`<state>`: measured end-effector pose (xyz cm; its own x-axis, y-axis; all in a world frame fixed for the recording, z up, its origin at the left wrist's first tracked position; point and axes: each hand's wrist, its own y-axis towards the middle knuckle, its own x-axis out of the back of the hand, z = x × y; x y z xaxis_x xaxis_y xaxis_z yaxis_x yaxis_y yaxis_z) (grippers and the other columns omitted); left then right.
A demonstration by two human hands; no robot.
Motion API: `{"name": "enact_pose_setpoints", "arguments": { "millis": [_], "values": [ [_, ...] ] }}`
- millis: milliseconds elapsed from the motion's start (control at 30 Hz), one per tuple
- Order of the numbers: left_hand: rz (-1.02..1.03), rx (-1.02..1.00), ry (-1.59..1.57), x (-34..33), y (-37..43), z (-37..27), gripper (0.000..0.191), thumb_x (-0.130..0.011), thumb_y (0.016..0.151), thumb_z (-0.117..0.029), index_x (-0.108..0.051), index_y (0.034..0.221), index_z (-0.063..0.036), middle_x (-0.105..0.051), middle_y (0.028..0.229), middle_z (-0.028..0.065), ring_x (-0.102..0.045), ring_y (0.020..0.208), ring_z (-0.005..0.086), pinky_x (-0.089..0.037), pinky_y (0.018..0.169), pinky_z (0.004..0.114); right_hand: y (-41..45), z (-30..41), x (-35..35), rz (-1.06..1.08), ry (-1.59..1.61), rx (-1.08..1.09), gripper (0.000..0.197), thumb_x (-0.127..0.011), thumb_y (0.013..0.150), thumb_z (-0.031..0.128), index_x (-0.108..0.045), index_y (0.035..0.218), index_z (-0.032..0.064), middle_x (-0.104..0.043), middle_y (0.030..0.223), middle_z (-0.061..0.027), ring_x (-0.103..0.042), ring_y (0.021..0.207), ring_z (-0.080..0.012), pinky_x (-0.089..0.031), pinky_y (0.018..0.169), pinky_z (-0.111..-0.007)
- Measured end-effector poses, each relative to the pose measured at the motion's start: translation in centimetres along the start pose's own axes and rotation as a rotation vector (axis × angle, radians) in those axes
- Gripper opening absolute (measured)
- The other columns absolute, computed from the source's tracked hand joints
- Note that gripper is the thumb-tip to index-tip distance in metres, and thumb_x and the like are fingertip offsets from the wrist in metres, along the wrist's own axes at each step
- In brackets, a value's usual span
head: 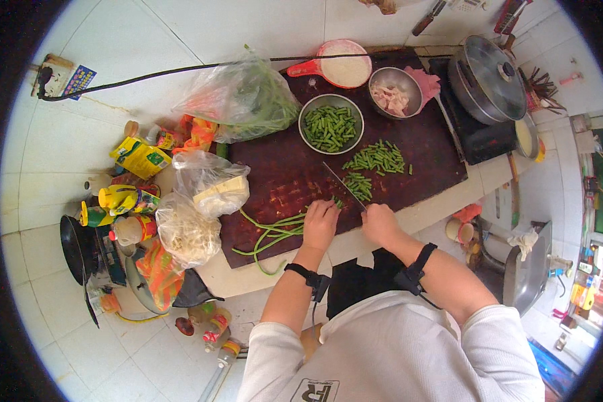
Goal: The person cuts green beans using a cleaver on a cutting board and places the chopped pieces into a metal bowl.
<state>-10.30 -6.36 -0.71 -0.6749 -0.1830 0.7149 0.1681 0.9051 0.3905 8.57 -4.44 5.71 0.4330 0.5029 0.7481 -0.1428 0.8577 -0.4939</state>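
Observation:
My left hand (pixel 321 223) presses a bunch of long green beans (pixel 274 232) against the dark red board (pixel 281 181); their uncut lengths trail to the left. In my right hand (pixel 380 224) is a kitchen knife (pixel 345 186), its blade seen edge-on just right of the bean ends. Cut bean pieces (pixel 358 186) lie right beside the blade, and a larger pile of them (pixel 379 158) is behind. Further back, a metal bowl (pixel 359 131) holds more cut beans. Another metal bowl (pixel 416 112) holds pale pink pieces that look like raw meat.
A red strainer or ladle (pixel 301 68) with white contents stands at the back. Left are a plastic bag of greens (pixel 261 100), bagged pale food (pixel 223 196) and several bottles (pixel 128 230). A lidded pot (pixel 487 80) stands back right, a sink (pixel 527 271) at right. A black cable (pixel 181 74) crosses behind.

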Motion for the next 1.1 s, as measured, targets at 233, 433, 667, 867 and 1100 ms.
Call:
{"name": "enact_pose_setpoints", "arguments": {
  "millis": [233, 433, 667, 867, 1100],
  "values": [
    [0.007, 0.102, 0.003, -0.3, 1.6, -1.3, 0.028, -0.083, 0.077, -0.010, -0.068, 0.099, 0.0008, -0.067, 0.108, 0.0144, -0.062, 0.102, 0.0349, -0.054, 0.089, 0.045, -0.5, 0.0, 1.9, -0.060, 0.040, 0.021, 0.027, -0.059, 0.097, 0.016, -0.071, 0.088, -0.0070, -0.069, 0.086, -0.0324, -0.068, 0.088, -0.0498, -0.056, 0.081, -0.054],
    [0.018, 0.093, -0.001, 1.7, 0.3, -1.3, 0.037, -0.085, 0.075, -0.015, -0.068, 0.105, -0.0015, -0.067, 0.111, 0.0132, -0.062, 0.103, 0.0349, -0.052, 0.091, 0.047, -2.7, 0.3, 1.4, -0.015, 0.075, 0.076, 0.028, -0.059, 0.097, 0.017, -0.071, 0.090, -0.0066, -0.069, 0.085, -0.0324, -0.069, 0.084, -0.0496, -0.056, 0.080, -0.055],
    [0.025, 0.060, 0.038, 1.4, -0.1, -0.5, 0.024, -0.082, 0.076, -0.011, -0.071, 0.094, -0.0014, -0.068, 0.105, 0.0123, -0.063, 0.102, 0.0342, -0.052, 0.091, 0.047, -2.5, 0.2, -0.4, 0.044, 0.023, 0.033, 0.024, -0.059, 0.094, 0.013, -0.072, 0.088, -0.0061, -0.070, 0.086, -0.0318, -0.069, 0.086, -0.0491, -0.057, 0.080, -0.055],
    [-0.006, 0.014, -0.007, 0.7, -0.1, 0.5, 0.015, -0.080, 0.076, -0.007, -0.071, 0.085, -0.0002, -0.069, 0.098, 0.0122, -0.064, 0.098, 0.0334, -0.052, 0.088, 0.046, -1.6, 0.1, -1.5, 0.057, 0.003, 0.072, 0.017, -0.060, 0.086, 0.005, -0.072, 0.086, -0.0065, -0.070, 0.088, -0.0328, -0.070, 0.088, -0.0491, -0.057, 0.081, -0.055],
    [0.002, 0.007, -0.008, 0.5, 0.2, 0.5, 0.015, -0.081, 0.076, -0.008, -0.071, 0.084, -0.0009, -0.069, 0.094, 0.0127, -0.064, 0.094, 0.0344, -0.053, 0.086, 0.046, -0.4, 2.3, -0.7, 0.062, -0.001, 0.025, 0.015, -0.062, 0.084, 0.002, -0.071, 0.087, -0.0091, -0.070, 0.091, -0.0341, -0.070, 0.090, -0.0499, -0.058, 0.081, -0.054]
  ]
}}
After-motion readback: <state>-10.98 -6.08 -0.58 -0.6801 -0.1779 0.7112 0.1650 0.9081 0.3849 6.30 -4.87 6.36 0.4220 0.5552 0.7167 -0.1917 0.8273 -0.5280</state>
